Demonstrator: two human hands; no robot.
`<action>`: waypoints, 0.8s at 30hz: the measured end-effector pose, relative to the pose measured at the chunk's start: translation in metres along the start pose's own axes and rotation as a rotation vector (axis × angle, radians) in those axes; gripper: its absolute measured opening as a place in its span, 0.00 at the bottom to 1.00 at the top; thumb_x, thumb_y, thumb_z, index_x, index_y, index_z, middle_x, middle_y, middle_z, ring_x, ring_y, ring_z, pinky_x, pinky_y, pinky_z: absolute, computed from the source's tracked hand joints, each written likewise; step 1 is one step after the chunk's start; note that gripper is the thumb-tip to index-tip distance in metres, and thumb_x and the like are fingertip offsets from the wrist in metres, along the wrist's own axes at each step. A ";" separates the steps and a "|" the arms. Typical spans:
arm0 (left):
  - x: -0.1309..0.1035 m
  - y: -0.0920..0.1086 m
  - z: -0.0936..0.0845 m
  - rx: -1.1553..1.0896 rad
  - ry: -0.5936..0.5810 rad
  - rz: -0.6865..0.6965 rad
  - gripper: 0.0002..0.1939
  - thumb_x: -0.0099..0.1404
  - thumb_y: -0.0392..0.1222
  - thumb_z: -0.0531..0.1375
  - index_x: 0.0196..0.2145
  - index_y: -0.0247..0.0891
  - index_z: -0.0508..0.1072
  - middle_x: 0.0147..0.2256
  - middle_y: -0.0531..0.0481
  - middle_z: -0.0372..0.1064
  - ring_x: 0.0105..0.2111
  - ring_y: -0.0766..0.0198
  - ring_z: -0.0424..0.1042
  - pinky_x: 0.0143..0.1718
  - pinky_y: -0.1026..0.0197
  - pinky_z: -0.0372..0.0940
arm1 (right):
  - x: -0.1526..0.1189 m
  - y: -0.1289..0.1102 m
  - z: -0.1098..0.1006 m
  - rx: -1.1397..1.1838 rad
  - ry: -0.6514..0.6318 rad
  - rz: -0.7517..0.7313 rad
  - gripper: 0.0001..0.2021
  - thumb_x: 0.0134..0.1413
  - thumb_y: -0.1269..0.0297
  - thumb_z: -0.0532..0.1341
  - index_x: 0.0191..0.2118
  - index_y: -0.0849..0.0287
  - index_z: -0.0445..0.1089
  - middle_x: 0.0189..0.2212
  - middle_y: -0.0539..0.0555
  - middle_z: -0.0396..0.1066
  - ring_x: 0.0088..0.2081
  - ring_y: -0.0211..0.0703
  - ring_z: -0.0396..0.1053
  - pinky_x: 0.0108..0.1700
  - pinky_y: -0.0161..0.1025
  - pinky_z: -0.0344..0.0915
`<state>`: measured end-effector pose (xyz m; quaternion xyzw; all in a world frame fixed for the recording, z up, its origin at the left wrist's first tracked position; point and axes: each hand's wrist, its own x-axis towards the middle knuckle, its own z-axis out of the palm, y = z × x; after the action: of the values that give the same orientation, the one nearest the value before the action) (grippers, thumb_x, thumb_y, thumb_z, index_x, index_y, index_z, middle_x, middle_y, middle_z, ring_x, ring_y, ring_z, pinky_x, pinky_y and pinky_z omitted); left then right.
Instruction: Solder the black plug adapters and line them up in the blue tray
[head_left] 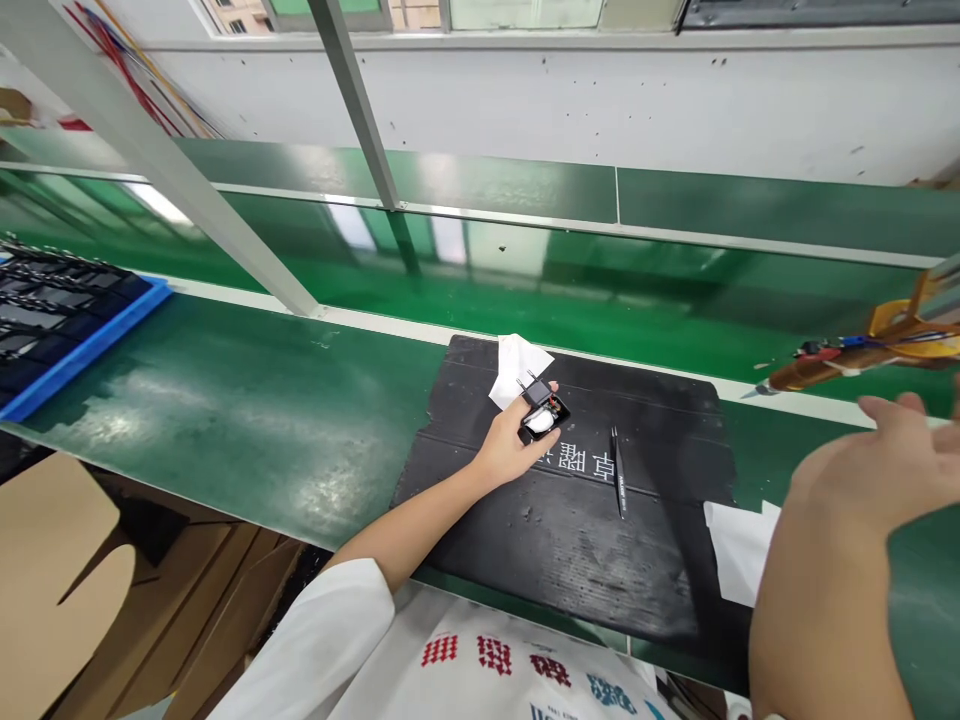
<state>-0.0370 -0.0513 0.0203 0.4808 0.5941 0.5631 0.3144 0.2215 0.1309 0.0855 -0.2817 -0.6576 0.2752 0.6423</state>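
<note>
My left hand point(516, 440) is closed round a small open black plug adapter point(537, 392) above the black mat. Two metal pins stick out of its upper end, and a round white part and tiny coloured components show inside. My right hand point(889, 465) is raised at the right edge, fingers apart and partly cut off, with nothing seen in it. Nearest to it is a brown-bodied tool with a pointed tip point(832, 372), lying in a yellow holder. Black tweezers point(618, 475) lie on the mat point(570, 540) between my hands.
Crumpled white paper point(517, 365) lies behind my left hand; another white sheet point(739, 550) lies at the mat's right edge. A blue tray point(90, 350) of black corded parts stands at far left. Grey posts point(352, 100) rise from the green bench. Cardboard point(60, 560) is at lower left.
</note>
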 end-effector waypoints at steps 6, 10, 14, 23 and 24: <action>0.003 -0.004 0.002 -0.045 -0.033 -0.042 0.29 0.62 0.40 0.63 0.61 0.37 0.67 0.58 0.42 0.69 0.57 0.55 0.71 0.60 0.53 0.64 | 0.021 0.013 0.020 -0.061 -0.100 0.261 0.18 0.43 0.59 0.73 0.42 0.41 0.73 0.43 0.51 0.75 0.52 0.63 0.71 0.49 0.66 0.70; 0.006 -0.007 0.001 -0.007 -0.062 -0.071 0.31 0.60 0.39 0.63 0.61 0.37 0.66 0.54 0.43 0.73 0.53 0.54 0.74 0.55 0.53 0.69 | 0.013 -0.003 0.046 -0.060 -0.159 0.240 0.28 0.38 0.59 0.75 0.46 0.48 0.66 0.41 0.55 0.74 0.49 0.53 0.73 0.52 0.56 0.69; 0.009 -0.009 0.000 0.081 -0.047 -0.036 0.29 0.59 0.38 0.65 0.58 0.37 0.69 0.53 0.44 0.74 0.52 0.53 0.74 0.56 0.52 0.68 | -0.002 -0.026 0.079 -0.103 -0.237 0.184 0.25 0.43 0.54 0.71 0.45 0.52 0.62 0.35 0.51 0.72 0.38 0.45 0.74 0.46 0.51 0.70; 0.013 -0.011 0.000 0.164 -0.003 -0.023 0.23 0.58 0.38 0.65 0.52 0.37 0.74 0.48 0.44 0.77 0.48 0.52 0.75 0.52 0.53 0.69 | -0.042 -0.080 0.140 0.168 -0.305 0.104 0.12 0.53 0.64 0.68 0.39 0.52 0.64 0.32 0.47 0.64 0.33 0.37 0.68 0.36 0.38 0.69; 0.013 -0.010 0.000 0.161 0.001 -0.030 0.22 0.59 0.38 0.65 0.52 0.37 0.74 0.47 0.45 0.77 0.47 0.52 0.75 0.51 0.53 0.69 | -0.045 -0.084 0.143 0.213 -0.309 0.096 0.12 0.52 0.66 0.68 0.39 0.52 0.65 0.32 0.47 0.64 0.32 0.37 0.67 0.35 0.37 0.68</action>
<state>-0.0438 -0.0384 0.0130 0.4954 0.6448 0.5087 0.2829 0.0781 0.0406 0.1120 -0.1976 -0.7015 0.4134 0.5459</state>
